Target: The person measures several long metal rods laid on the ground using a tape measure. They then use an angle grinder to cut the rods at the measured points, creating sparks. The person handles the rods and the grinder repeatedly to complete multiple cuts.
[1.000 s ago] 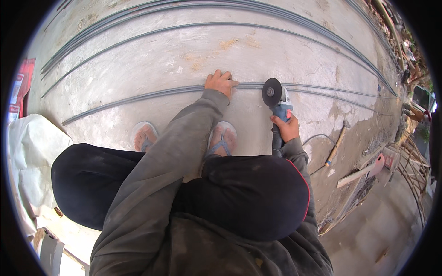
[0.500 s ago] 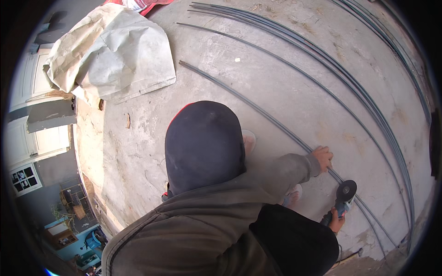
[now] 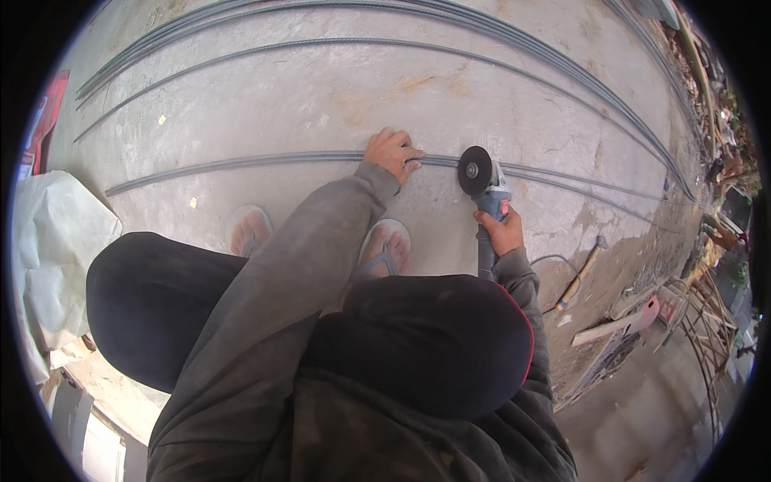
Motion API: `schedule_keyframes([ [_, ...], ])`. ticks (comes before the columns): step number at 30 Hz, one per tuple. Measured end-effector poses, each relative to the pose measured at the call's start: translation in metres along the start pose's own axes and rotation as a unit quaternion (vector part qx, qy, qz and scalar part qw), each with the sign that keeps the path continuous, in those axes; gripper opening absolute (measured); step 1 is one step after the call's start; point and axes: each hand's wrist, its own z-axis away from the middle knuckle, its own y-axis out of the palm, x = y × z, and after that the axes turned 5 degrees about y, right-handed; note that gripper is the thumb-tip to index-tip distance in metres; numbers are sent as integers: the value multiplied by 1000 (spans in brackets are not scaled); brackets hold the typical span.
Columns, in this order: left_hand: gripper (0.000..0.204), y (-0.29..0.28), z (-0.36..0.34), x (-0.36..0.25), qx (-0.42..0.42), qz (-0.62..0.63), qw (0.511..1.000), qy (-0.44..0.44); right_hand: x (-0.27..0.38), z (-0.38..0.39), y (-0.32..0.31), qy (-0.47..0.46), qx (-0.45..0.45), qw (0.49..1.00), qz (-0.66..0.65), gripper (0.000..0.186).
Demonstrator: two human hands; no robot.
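Down at the fingertips, the left hand [image 3: 392,153] lies palm-down with its fingers spread and pressed flat on a long thin grey steel bar [image 3: 241,163] that runs across the pale concrete floor [image 3: 321,96]. Just to its right, the right hand [image 3: 502,231] is closed around the grey body of a blue-and-grey angle grinder [image 3: 487,193], whose dark round cutting disc [image 3: 475,170] stands on edge at the bar, just beside the left fingertips; whether the disc touches the steel I cannot tell. Both arms wear grey-brown sleeves, and the person squats with two feet in pale flip-flop sandals [image 3: 385,247] on the concrete just below the bar. Further up the floor lie more long grey steel bars [image 3: 361,42], some bundled together, well apart from the one being held. Off to the right lie a wooden-handled hammer [image 3: 581,273] and a pale wooden plank [image 3: 610,328]. At the left edge sits a crumpled white sack [image 3: 56,241].
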Motion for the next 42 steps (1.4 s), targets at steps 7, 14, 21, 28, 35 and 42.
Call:
schedule_keyframes([
  [7, 24, -2, 5, -1, -10, 12, 1000, -9, 15, 3, 6, 11, -6, 999, 44, 41],
  [14, 22, -4, 5, -3, 8, -16, 1000, -14, 22, -4, 1, -8, 8, 998, 56, 41],
  [21, 23, -2, 4, -5, 10, -7, 1000, -20, 14, -16, 9, 16, -20, 999, 45, 38],
  [28, 21, 2, 4, -3, -3, -16, 1000, -25, 8, -13, 12, -27, -22, 999, 25, 32],
  [35, 21, 2, 4, -4, 16, -32, 998, -43, 13, -4, 11, -5, -7, 999, 34, 34],
  [42, 21, -5, 4, -6, 16, -25, 999, -32, -2, -13, 11, -23, -25, 999, 29, 33],
])
